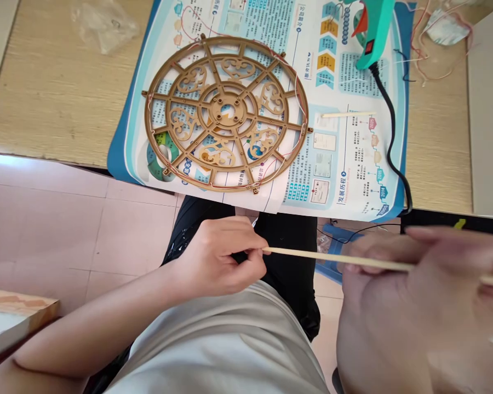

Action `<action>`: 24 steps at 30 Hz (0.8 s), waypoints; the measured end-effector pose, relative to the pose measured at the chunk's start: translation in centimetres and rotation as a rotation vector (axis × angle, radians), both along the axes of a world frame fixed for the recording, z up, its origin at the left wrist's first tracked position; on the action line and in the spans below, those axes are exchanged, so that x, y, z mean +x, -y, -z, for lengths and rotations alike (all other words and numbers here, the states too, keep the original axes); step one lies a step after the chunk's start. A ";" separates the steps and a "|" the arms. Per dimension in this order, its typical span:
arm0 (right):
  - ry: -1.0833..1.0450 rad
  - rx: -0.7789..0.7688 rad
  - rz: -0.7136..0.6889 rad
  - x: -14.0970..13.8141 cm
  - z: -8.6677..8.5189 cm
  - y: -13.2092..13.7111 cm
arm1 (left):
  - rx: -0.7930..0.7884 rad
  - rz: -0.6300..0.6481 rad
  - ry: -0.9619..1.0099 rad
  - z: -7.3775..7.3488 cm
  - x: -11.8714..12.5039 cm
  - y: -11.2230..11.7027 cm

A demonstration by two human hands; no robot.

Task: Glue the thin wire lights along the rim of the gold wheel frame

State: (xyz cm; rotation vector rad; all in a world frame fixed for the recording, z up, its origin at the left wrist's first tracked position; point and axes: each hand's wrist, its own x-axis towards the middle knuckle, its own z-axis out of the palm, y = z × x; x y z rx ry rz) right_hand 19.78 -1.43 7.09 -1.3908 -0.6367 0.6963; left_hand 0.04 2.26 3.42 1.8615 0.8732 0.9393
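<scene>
My left hand (230,254) is closed, its thumb and forefinger pinching one tip of a long, thin wooden stick (304,253). From there the stick runs right, over my lap, into my right hand (431,290). That hand is close to the camera and smeared by motion; it appears closed around the stick, whose far part shows again at the right edge. Beyond my hands, a round brown openwork frame (252,115) with scroll patterns lies on a printed mat (337,186). Thin pinkish wire follows parts of its rim.
A teal hot glue gun (380,33) with a black cord (388,109) lies at the mat's upper right. A short pale stick (349,114) rests below it. Loose wires (447,76) lie right, a clear plastic bag (104,24) upper left. A blue stool (332,251) stands underneath.
</scene>
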 end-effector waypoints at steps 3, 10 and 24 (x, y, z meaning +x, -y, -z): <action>-0.076 -0.025 -0.028 0.1 2.0 -2.3 | -0.080 0.143 0.156 -0.4 0.0 0.0; -0.360 -0.181 -0.194 0.7 4.0 -2.1 | -0.466 0.229 0.294 -1.1 -0.2 0.5; -0.234 -0.101 -0.168 1.1 4.0 -1.7 | -0.335 0.148 0.133 -1.5 0.0 0.7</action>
